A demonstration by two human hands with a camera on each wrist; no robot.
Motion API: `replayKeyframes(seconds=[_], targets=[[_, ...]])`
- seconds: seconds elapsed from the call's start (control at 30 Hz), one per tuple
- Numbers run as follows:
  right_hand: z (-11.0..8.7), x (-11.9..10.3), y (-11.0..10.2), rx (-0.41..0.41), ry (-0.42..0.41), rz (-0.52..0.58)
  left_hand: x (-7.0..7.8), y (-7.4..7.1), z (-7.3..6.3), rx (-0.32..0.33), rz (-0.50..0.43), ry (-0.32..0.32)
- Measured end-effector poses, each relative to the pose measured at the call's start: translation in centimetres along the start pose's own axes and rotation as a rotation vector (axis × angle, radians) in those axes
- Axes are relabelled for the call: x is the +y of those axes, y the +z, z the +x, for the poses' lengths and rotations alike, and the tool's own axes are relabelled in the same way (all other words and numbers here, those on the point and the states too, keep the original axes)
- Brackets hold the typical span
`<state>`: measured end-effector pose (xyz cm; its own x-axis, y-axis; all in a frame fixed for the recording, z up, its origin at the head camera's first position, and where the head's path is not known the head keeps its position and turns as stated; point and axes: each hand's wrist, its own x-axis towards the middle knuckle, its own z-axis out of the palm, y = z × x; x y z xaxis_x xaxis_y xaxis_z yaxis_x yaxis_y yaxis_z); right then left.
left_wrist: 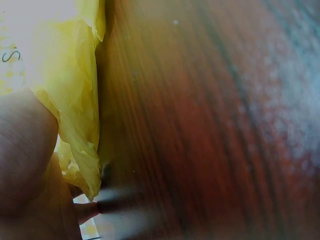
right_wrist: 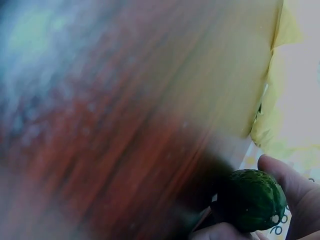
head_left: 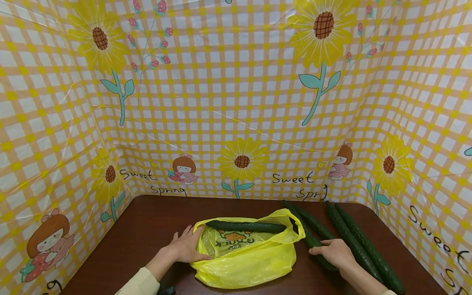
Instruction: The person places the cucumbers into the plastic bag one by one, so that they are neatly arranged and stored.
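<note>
A yellow plastic bag lies on the table, its mouth spread and a long dark green cucumber across the opening. My left hand holds the bag's left rim, thumb along the front edge and fingers spread at the back. In the left wrist view, the yellow plastic drapes beside that hand. To the right of the bag, my right hand grips another cucumber around its near half. The right wrist view shows the rounded end of this cucumber between thumb and fingers.
One more cucumber lies just right of the held one. Farther right, two long cucumbers lie side by side. The dark brown table is enclosed by a checked, sunflower-printed sheet at the back and both sides.
</note>
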<state>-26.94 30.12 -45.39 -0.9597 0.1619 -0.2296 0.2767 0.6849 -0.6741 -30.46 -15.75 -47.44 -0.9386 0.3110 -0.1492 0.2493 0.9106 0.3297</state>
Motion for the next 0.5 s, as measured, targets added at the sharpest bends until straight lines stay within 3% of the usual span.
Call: replayKeyframes(seconds=[0.5], targets=[[0.82,0.73,-0.29,0.038,0.016,0.07,0.16,-0.08,-0.14,-0.002,0.0,0.004]])
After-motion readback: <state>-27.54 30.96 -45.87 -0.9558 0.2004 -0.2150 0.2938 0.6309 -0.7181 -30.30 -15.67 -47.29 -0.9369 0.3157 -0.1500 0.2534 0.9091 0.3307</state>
